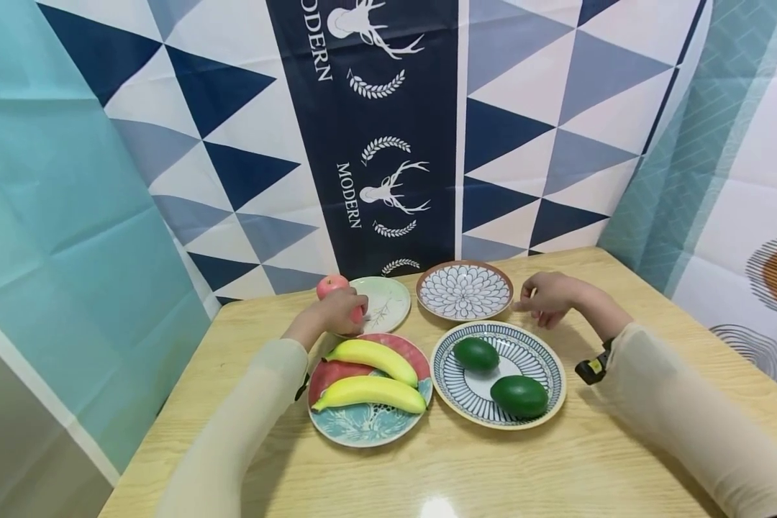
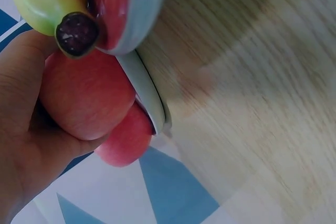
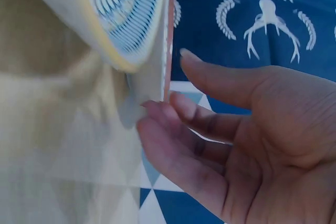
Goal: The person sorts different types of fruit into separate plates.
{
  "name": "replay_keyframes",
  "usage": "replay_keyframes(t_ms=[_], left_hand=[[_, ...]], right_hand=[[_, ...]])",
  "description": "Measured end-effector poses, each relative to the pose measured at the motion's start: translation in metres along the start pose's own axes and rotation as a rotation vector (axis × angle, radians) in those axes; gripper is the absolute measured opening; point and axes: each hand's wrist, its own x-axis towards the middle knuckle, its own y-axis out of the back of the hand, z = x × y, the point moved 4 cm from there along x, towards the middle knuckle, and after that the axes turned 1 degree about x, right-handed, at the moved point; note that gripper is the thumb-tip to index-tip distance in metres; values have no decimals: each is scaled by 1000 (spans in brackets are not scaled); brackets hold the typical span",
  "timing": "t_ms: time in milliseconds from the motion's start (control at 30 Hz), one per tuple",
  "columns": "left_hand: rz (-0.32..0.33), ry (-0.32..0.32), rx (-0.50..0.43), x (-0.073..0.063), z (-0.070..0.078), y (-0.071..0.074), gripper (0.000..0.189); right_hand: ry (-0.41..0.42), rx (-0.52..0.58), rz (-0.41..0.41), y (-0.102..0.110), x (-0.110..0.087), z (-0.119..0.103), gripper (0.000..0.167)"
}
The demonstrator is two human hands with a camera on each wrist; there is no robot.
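Observation:
My left hand [image 1: 342, 309] grips a red apple [image 2: 86, 95] over the near left part of a pale green plate [image 1: 393, 306]. A second apple [image 1: 330, 285] sits at that plate's far left edge, partly behind the hand. My right hand [image 1: 550, 296] is beside the right rim of a brown-rimmed plate [image 1: 464, 291] with a petal pattern. In the right wrist view its fingers [image 3: 184, 166] are loosely bent, fingertips right at the rim, the thumb apart and nothing held.
Two bananas [image 1: 370, 392] lie on a red and teal plate [image 1: 352, 432] at the near left. Two dark green avocados [image 1: 519, 396] lie on a blue-striped plate [image 1: 479, 414] at the near right. A patterned cloth [image 1: 395, 144] hangs behind the wooden table [image 1: 375, 482].

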Motion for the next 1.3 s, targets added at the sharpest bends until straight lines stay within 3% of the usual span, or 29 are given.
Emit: replay_keyframes(t_ms=[133, 333, 533, 700, 833, 1000, 1300], left_hand=[[6, 5, 0, -1, 0, -1, 26], [14, 2, 13, -2, 1, 0, 24], [2, 18, 13, -5, 2, -4, 24], [10, 15, 10, -5, 2, -6, 24], [-2, 26, 1, -4, 2, -7, 23], [0, 34, 25, -1, 0, -7, 23], [-14, 45, 8, 0, 0, -3, 23]], right_hand=[[-11, 20, 98, 16, 11, 6, 36], [-40, 85, 175, 33, 31, 16, 38], [-92, 88, 179, 34, 60, 19, 56], [-132, 153, 137, 27, 74, 18, 64], [-152, 195, 108, 22, 81, 16, 51], [-133, 156, 84, 22, 87, 11, 29], [-121, 71, 86, 19, 94, 5, 28]])
